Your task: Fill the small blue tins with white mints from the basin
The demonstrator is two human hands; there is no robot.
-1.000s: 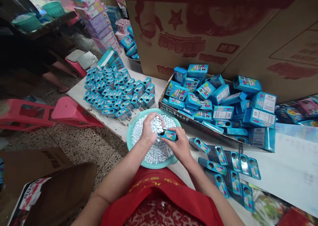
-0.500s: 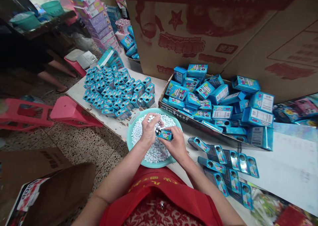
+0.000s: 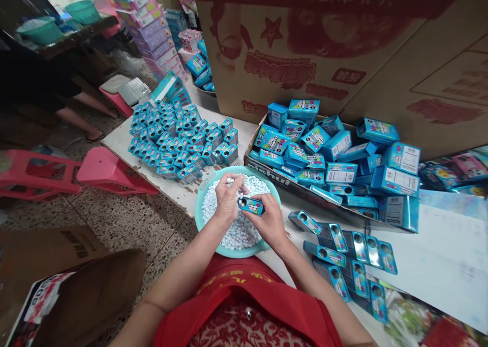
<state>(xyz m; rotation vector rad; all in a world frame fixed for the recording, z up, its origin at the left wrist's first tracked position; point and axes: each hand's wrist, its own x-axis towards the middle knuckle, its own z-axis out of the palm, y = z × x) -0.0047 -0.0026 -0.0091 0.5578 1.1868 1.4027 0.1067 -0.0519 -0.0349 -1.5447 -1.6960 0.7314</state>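
A turquoise basin (image 3: 202,224) full of small white candies (image 3: 239,235) sits at the table edge in front of me. Over it, my right hand (image 3: 270,216) grips a small blue candy box (image 3: 253,206) with a round hole in its top. Beside that hole, my left hand (image 3: 227,197) is closed around some white candies, with a few showing between thumb and fingers. Several blue boxes with round holes (image 3: 337,237) stand in loose rows to the right of the basin. A dense group of similar boxes (image 3: 168,138) stands to the left.
A long open carton (image 3: 274,177) heaped with blue boxes lies behind the basin on the right. Large brown cardboard cartons (image 3: 282,47) wall off the back. Red stools (image 3: 109,171) stand on the floor at left, near another person's legs (image 3: 78,118).
My left hand has shifted slightly left, away from the box's hole. Fewer white candies show at the opening, and the dark hole is more visible. The box stays in my right hand.
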